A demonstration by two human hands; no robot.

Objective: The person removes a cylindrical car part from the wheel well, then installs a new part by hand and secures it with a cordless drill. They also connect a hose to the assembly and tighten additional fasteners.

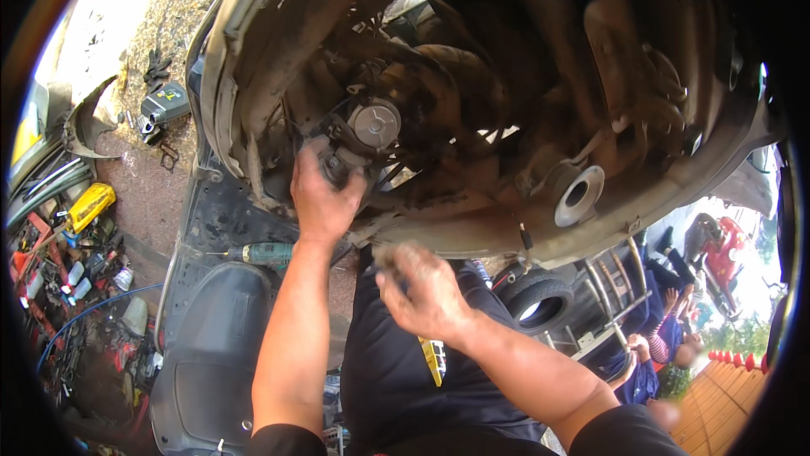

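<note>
My left hand (pixel 325 194) reaches into the underside of a dusty dark vehicle body (pixel 523 76). Its thumb and fingers close around a grimy dark part (pixel 341 165) just below a round silver cap (pixel 374 124). What the fingertips do behind that part is hidden. Lower and to the right, my right hand (pixel 426 291) hangs in front of the body's near edge, above my dark trousers. Its fingers are curled together and slightly smeared by motion; a small dark thing seems to be between them, too unclear to name.
A green power drill (pixel 263 254) lies beside a black scooter seat (pixel 221 329). Tools and parts (pixel 84 304) clutter the left ground, with a yellow case (pixel 90 207) among them. At right are a pale round pipe end (pixel 580 195), a tyre (pixel 540 304) and other people (pixel 654 355).
</note>
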